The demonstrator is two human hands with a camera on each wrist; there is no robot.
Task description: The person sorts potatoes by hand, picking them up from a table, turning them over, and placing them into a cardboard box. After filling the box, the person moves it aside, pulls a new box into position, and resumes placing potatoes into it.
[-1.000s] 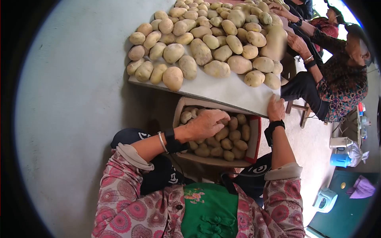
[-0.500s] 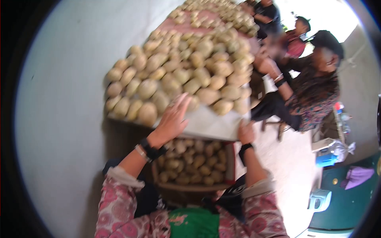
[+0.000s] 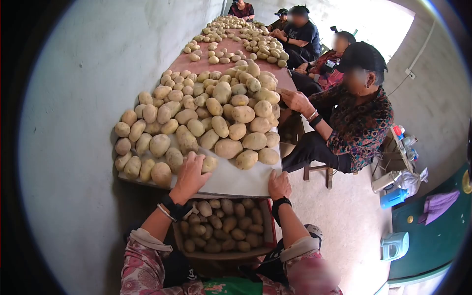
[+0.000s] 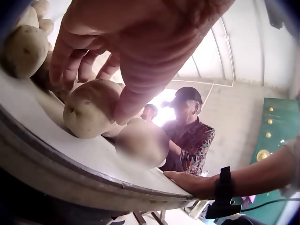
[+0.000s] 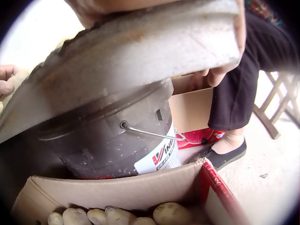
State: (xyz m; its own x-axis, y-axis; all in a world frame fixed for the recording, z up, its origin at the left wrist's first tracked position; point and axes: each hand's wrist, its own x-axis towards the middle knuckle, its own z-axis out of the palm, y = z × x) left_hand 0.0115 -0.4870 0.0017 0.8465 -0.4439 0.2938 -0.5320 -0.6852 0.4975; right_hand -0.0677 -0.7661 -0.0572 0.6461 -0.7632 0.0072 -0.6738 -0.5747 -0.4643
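My left hand (image 3: 191,177) is at the near edge of the table, its thumb and fingers round a single potato (image 4: 91,110). Other potatoes (image 3: 227,148) are piled just beyond it on the pale tabletop (image 3: 233,183). At the near right corner, my right hand (image 3: 279,185) grips the table edge (image 5: 187,44); in the right wrist view its fingers (image 5: 219,77) curl beneath the board. Below the tabletop, between my legs, a cardboard box (image 3: 221,255) holds many potatoes (image 3: 228,224).
A grey bucket (image 5: 108,136) with a wire handle stands under the table behind the box. To the right, a person in a patterned shirt (image 3: 361,115) sits at the table's side, more people beyond. A wall (image 3: 73,98) runs along the left.
My left hand has gone from over the box up to the tabletop and now holds a potato there. My right hand stays at the table corner. The head view has tilted up, showing more people.
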